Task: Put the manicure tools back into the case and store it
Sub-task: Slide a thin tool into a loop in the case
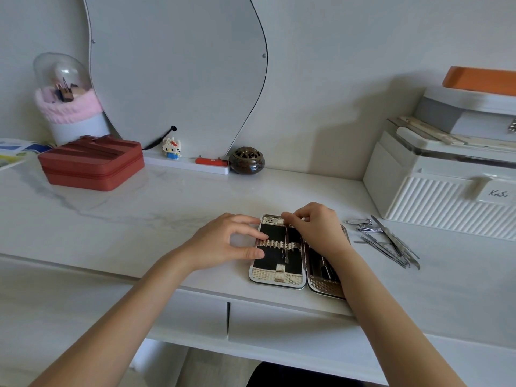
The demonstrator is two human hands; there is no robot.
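An open manicure case [279, 277] with a black lining and a woven beige band lies flat near the table's front edge. One thin metal tool [286, 248] sits upright under the band in the left half. My right hand [315, 229] pinches the top end of that tool at the case's upper edge, and it covers most of the right half. My left hand [226, 240] rests at the case's left edge, with thumb and fingertips touching the band. Several loose steel tools [386, 240] lie in a heap to the right of the case.
A white ribbed storage box [446, 191] with an orange tray on top stands at the right. A red zip case [92, 162], a brush holder [67, 107], a mirror [178, 65], a small toy figure [171, 148] and a dark incense pot [247, 160] line the back. Drawers [279, 322] sit under the tabletop.
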